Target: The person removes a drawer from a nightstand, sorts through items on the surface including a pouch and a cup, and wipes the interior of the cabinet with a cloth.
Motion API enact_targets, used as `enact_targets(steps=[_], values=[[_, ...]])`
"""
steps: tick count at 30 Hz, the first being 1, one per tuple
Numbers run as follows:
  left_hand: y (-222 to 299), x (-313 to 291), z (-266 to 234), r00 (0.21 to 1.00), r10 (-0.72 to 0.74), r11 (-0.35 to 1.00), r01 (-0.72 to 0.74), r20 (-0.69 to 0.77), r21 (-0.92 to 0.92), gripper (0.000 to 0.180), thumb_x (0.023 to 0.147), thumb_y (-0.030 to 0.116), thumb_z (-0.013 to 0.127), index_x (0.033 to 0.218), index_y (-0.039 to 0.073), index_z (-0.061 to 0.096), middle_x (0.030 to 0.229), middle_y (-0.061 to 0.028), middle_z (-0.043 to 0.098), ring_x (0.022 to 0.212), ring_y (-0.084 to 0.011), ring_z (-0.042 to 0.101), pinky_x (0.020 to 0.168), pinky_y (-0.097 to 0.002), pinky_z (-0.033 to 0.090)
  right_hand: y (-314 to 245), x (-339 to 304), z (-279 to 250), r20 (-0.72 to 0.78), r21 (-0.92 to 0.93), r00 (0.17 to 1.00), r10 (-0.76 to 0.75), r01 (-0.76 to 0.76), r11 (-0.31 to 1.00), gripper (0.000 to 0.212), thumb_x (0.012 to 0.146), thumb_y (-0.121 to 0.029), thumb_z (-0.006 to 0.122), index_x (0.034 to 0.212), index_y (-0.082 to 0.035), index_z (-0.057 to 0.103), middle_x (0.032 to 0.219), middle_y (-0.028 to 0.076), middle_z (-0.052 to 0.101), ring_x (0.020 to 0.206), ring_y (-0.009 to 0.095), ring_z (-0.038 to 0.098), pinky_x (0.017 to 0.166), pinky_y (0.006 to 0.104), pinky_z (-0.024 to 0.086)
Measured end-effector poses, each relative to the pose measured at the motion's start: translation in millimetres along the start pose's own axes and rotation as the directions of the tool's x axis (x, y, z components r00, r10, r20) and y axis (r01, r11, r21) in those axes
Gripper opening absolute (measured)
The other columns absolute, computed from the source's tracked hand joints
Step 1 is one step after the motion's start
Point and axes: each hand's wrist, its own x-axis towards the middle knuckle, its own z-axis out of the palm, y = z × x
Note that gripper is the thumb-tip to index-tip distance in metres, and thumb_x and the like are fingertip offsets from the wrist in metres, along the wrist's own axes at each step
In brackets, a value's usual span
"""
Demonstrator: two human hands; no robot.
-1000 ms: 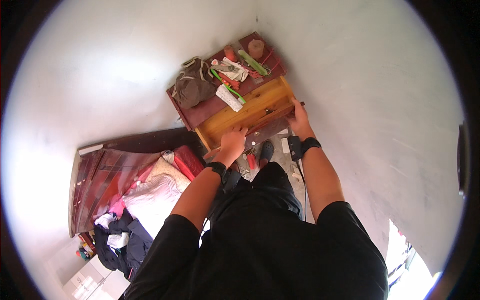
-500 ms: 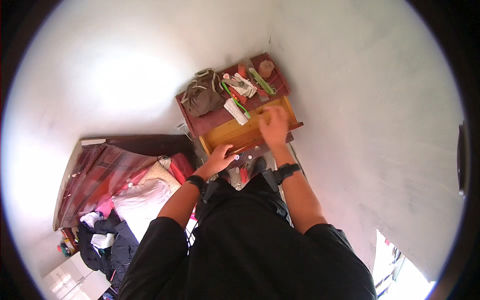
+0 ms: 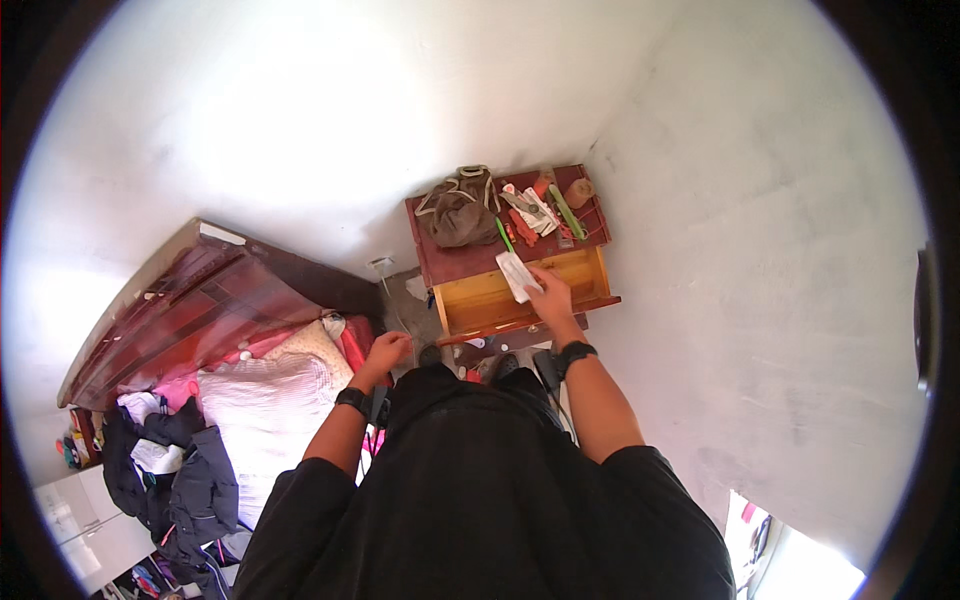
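Observation:
My right hand [image 3: 552, 297] holds a flat white packet [image 3: 518, 276] over the open wooden drawer [image 3: 495, 300] of a dark red bedside cabinet [image 3: 460, 262]. The drawer's pale inside looks bare where it shows. My left hand [image 3: 388, 351] hangs loosely curled beside my hip, away from the cabinet, with nothing in it. Both wrists wear dark bands.
On the cabinet top lie a brown-grey bag [image 3: 460, 215], a green stick [image 3: 566, 212], red and white small items [image 3: 530, 208] and a brown round pot [image 3: 579, 192]. A bed [image 3: 265, 400] with a red headboard and heaped clothes [image 3: 180, 470] stands at my left. White walls meet in the corner behind.
My left hand left the drawer front and dropped to my side. My right hand reached over the opened drawer and now holds the white packet. The camera has moved back.

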Motion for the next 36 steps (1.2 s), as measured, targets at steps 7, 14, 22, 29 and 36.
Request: enact_targets(steps=[7, 14, 22, 29, 36], values=[[-14, -4, -14, 0.946, -0.304, 0.931, 0.271, -0.110, -0.246, 0.019, 0.091, 0.023, 0.057, 0.101, 0.008, 0.062, 0.089, -0.0053, 0.065, 0.079, -0.0171, 0.063, 0.067, -0.0308, 0.053, 33, -14, -55, 0.180, -0.137, 0.973, -0.147, 0.172, 0.976, 0.035, 0.073, 0.003, 0.066, 0.107, -0.004, 0.067, 0.104, 0.016, 0.063, 0.099, 0.035, 0.061, 0.087, 0.0385, 0.048], [-22, 7, -11, 0.944, -0.312, 0.940, 0.289, -0.110, -0.181, 0.019, 0.092, 0.023, 0.056, 0.102, 0.009, 0.062, 0.089, -0.0057, 0.065, 0.082, -0.0194, 0.065, 0.066, -0.0310, 0.053, 26, 7, -24, 0.221, -0.259, 0.959, -0.176, 0.232, 0.937, 0.043, 0.071, -0.003, 0.070, 0.113, -0.006, 0.064, 0.115, 0.018, 0.060, 0.109, 0.036, 0.056, 0.093, 0.0412, 0.045], [-74, -23, -49, 0.961, -0.235, 0.959, 0.206, -0.145, -0.193, 0.021, 0.094, 0.021, 0.052, 0.105, 0.005, 0.061, 0.086, -0.0092, 0.066, 0.074, -0.0209, 0.066, 0.062, -0.0302, 0.054, -45, 72, -12, -0.049, -0.390, 0.970, -0.240, 0.202, 0.898, 0.039, 0.076, -0.014, 0.073, 0.112, -0.008, 0.059, 0.116, 0.015, 0.052, 0.115, 0.037, 0.046, 0.101, 0.0449, 0.038], [-63, -80, -18, 0.891, -0.349, 0.891, 0.220, -0.289, -0.397, 0.022, 0.092, 0.021, 0.054, 0.106, 0.005, 0.062, 0.089, -0.0084, 0.066, 0.074, -0.0197, 0.063, 0.065, -0.0330, 0.052, -51, 105, 5, -0.103, -0.645, 0.992, -0.067, -0.015, 0.764, 0.063, 0.076, -0.031, 0.077, 0.125, -0.004, 0.047, 0.125, 0.018, 0.049, 0.120, 0.037, 0.044, 0.100, 0.0472, 0.036], [-97, -129, -25, 0.815, -0.473, 0.796, 0.233, -0.335, -0.558, 0.025, 0.089, 0.022, 0.057, 0.106, 0.005, 0.060, 0.096, -0.0107, 0.065, 0.083, -0.0218, 0.063, 0.075, -0.0334, 0.052, -41, 124, 10, -0.163, -0.574, 0.987, -0.004, -0.092, 0.814, 0.080, 0.074, -0.046, 0.076, 0.132, -0.002, 0.043, 0.126, 0.016, 0.052, 0.122, 0.035, 0.042, 0.105, 0.0481, 0.027]])
